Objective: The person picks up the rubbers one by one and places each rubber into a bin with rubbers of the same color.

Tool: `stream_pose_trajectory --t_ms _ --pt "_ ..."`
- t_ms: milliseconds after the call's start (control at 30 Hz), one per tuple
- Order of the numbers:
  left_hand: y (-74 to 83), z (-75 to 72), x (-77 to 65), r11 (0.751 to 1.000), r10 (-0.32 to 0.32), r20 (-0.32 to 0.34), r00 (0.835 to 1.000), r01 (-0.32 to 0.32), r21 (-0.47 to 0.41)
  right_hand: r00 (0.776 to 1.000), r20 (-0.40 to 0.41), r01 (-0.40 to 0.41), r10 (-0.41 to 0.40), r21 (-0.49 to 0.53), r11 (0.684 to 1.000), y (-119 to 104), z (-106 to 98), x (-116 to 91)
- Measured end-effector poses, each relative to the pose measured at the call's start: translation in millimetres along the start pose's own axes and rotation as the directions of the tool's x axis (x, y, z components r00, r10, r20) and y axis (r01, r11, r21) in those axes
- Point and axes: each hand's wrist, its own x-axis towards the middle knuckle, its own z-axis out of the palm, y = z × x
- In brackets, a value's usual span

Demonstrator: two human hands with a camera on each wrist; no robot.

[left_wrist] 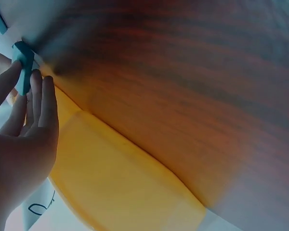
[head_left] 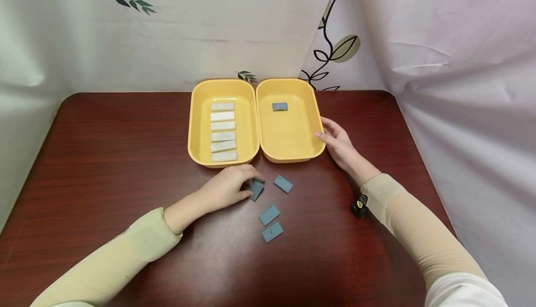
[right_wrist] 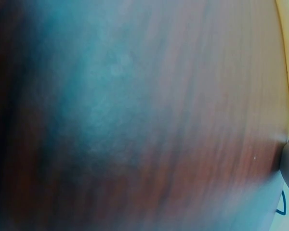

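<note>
My left hand [head_left: 228, 186] pinches a blue-grey rectangular block [head_left: 257, 190] between thumb and fingers, just in front of the left yellow tray. In the left wrist view the same block [left_wrist: 23, 67] stands between the thumb and fingertips. Three more blue-grey blocks lie on the table, one [head_left: 283, 184] to the right of that hand and two [head_left: 269, 215] nearer the front. My right hand [head_left: 340, 146] grips the right yellow tray [head_left: 289, 156] at its right side, thumb over the rim. One blue-grey block [head_left: 279, 106] lies inside that tray.
The left yellow tray [head_left: 191, 125] holds several whitish blocks [head_left: 223, 126] in a column and stands against the right one. A small black object [head_left: 359, 206] is by the right wrist. Behind the dark red wooden table [head_left: 104, 158] hangs a pale curtain [head_left: 188, 32].
</note>
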Motion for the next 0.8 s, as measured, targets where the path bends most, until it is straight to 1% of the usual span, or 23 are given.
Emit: stream_pose_trajectory --t_ms 100,200,267,467,567,700,800 --pt "-1.6 0.0 0.2 0.994 -0.027 -0.012 1.000 0.026 -0.105 1.000 -0.003 0.002 -0.002 -0.003 1.000 -0.3 0.5 0.0" --pt "-1.7 0.2 0.4 0.977 -0.041 -0.010 0.999 0.038 -0.209 1.000 -0.005 0.000 0.000 -0.006 1.000 -0.6 0.8 0.0" --pt "-1.0 0.5 0.6 0.966 -0.048 -0.011 0.999 0.044 -0.253 1.000 -0.003 -0.003 0.003 -0.012 1.000 -0.8 0.6 -0.1" --pt "5.6 -0.5 1.3 0.955 -0.080 -0.025 0.996 0.069 -0.289 1.000 0.001 -0.009 0.009 -0.033 0.999 -2.0 -0.8 -0.6" --pt "7.6 -0.5 1.5 0.953 -0.066 -0.030 0.997 0.054 -0.297 1.000 0.000 -0.014 0.014 -0.031 0.999 -2.1 -1.1 -0.6" --pt "10.6 0.5 2.2 0.952 -0.028 -0.026 0.999 0.019 -0.306 1.000 0.002 -0.015 0.015 -0.028 1.000 -1.8 -0.5 -1.1" --pt "15.0 -0.6 3.9 0.949 -0.002 -0.009 1.000 -0.001 -0.316 1.000 0.001 -0.012 0.012 -0.027 1.000 -1.4 -0.3 -1.6"
